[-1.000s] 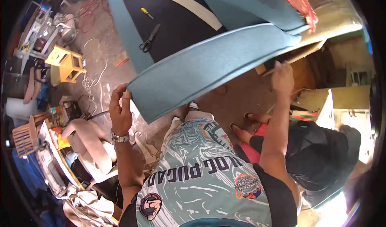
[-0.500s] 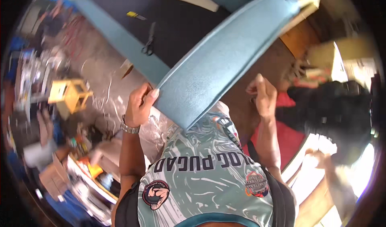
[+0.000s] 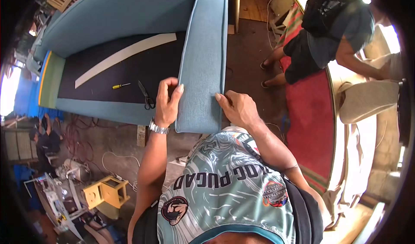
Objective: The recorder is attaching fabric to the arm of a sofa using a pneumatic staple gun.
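A blue fabric-covered sofa (image 3: 129,15) lies before me with a dark base panel bearing a curved pale strip (image 3: 123,55), a yellow-handled screwdriver (image 3: 117,86) and black scissors (image 3: 148,98). Its long piped armrest section (image 3: 200,60) points toward me. My left hand (image 3: 167,103) grips that section's left edge near the near end, thumb on top and fingers curled. My right hand (image 3: 237,105) pinches the opposite piped edge, thumb on top, other fingers bent and partly hidden.
A person in dark clothes (image 3: 324,36) bends at right beside a red rug-like cloth (image 3: 307,131) and beige cushion (image 3: 367,101). Another person (image 3: 45,140) is at far left. A yellow wooden stool (image 3: 103,192), hoses, a cord and machinery lie on the lower left.
My view has swung round, so the armrest section now runs straight away from me. My right hand, off the edge half a second ago, now holds it.
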A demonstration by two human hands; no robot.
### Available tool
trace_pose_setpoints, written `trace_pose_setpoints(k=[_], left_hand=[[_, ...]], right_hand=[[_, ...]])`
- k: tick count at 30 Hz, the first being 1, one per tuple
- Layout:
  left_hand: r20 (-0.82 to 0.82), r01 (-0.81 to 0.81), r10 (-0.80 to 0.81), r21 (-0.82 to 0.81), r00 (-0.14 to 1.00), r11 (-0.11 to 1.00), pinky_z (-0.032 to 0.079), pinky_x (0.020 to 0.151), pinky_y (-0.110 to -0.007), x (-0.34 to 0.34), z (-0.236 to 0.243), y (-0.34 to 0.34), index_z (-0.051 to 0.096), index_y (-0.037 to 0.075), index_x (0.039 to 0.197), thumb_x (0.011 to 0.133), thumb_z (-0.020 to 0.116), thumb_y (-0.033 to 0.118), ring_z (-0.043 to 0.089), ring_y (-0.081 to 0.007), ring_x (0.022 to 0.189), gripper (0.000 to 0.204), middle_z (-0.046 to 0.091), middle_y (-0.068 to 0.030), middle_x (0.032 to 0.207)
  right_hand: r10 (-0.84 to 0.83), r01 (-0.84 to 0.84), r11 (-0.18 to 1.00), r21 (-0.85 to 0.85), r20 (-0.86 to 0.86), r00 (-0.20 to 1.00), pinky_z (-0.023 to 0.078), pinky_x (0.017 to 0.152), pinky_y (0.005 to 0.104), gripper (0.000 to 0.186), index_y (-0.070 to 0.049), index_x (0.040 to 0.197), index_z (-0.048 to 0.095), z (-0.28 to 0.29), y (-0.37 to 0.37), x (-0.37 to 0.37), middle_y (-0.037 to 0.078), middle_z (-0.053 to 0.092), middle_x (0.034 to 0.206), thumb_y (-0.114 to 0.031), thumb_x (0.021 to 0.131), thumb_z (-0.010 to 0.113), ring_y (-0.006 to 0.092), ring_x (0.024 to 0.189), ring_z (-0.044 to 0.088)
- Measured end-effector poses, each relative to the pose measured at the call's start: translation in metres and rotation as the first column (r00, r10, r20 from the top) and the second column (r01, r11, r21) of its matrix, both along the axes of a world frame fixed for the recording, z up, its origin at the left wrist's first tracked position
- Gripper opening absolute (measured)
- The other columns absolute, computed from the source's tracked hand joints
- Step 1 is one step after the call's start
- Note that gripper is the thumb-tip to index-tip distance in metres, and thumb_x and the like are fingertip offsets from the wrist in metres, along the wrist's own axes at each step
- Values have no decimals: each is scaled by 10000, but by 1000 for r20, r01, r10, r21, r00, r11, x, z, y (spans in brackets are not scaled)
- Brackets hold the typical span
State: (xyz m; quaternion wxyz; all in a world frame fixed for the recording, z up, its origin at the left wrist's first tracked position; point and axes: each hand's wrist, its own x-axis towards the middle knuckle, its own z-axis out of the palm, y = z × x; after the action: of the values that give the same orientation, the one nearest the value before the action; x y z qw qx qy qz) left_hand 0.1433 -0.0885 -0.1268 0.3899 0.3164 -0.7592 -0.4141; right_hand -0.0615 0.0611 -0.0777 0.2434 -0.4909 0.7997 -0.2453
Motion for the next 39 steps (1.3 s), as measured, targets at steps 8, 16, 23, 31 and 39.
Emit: trace_pose_setpoints(k=[8,16,23,31,39], left_hand=[[-259,416,-353,257,899,872,181,1207,-333,-23,-19,-35,134,18,1597,1091,383,357,199,-168,1499,659,177,-96,1667],[-354,524,-419,288,836,802,118,1243,-375,-56,-24,-73,76,-21,1589,1092,336,400,128,-218,1538,701,112,-146,1673],[-241,533,-490,166,838,830,60,1249,-366,-122,-27,-158,96,-30,1583,1091,211,450,68,-209,1545,697,79,-138,1678],[-290,447,-362,319,886,836,45,1253,-367,-166,-19,-202,188,-29,1571,1045,165,625,35,-217,1554,840,55,-134,1684],[-796,699,-25,516,605,496,59,1253,-402,-145,-42,-204,255,40,1577,972,158,753,119,-265,1548,940,168,-142,1670]], right_hand=[[-72,66,978,-196,-23,997,514,645,525,521,-37,734,673,-16,-14,5,240,657,744,-440,1009,491,443,724,651],[-12,14,999,-34,63,998,530,691,507,538,-36,742,670,-16,-20,-15,236,655,731,-466,1006,483,429,747,665],[-233,209,970,-124,-228,945,564,775,489,647,5,867,719,3,-131,-66,245,709,814,-563,986,432,418,839,704],[-157,102,979,-176,-336,929,549,716,497,423,2,799,713,3,-143,-86,216,688,794,-339,971,532,407,777,684],[450,-466,876,126,-561,695,208,1189,583,696,-20,1490,411,25,-176,-1,183,371,1570,-502,989,424,344,1490,286]])
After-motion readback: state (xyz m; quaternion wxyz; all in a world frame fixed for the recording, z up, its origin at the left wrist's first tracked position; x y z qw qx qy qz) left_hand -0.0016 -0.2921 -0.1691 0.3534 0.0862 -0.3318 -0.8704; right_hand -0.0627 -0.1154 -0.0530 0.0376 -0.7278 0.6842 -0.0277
